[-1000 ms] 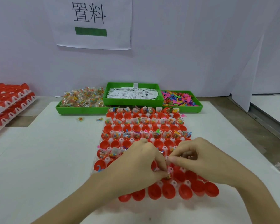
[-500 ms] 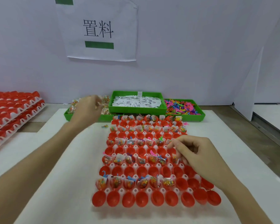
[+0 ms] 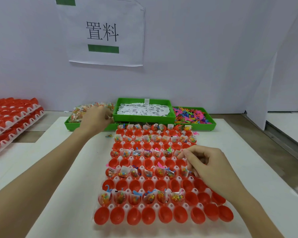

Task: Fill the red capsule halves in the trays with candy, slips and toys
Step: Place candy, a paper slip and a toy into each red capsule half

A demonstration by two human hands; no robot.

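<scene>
— Two hands over the tabletop (image 3: 62,169); what is each doing?
— Left hand (image 3: 95,120) reaches far forward into the candy bin (image 3: 70,123), fingers curled down among the packets (image 3: 79,110); whether it holds one I cannot tell. Right hand (image 3: 206,164) hovers over the tray (image 3: 155,206), fingers loosely curled, thumb and forefinger close together; anything between them is too small to tell.
— Where are the capsules?
— Red halves (image 3: 150,214) sit in rows under and nearer than the right hand. Filled rows alternate with bare ones; the row nearest the person is bare.
— Beyond the hands?
— Slips (image 3: 143,109) lie in the middle bin just right of the left hand, toys (image 3: 191,115) further right. More red trays (image 3: 12,117) are stacked well left of the left hand.
</scene>
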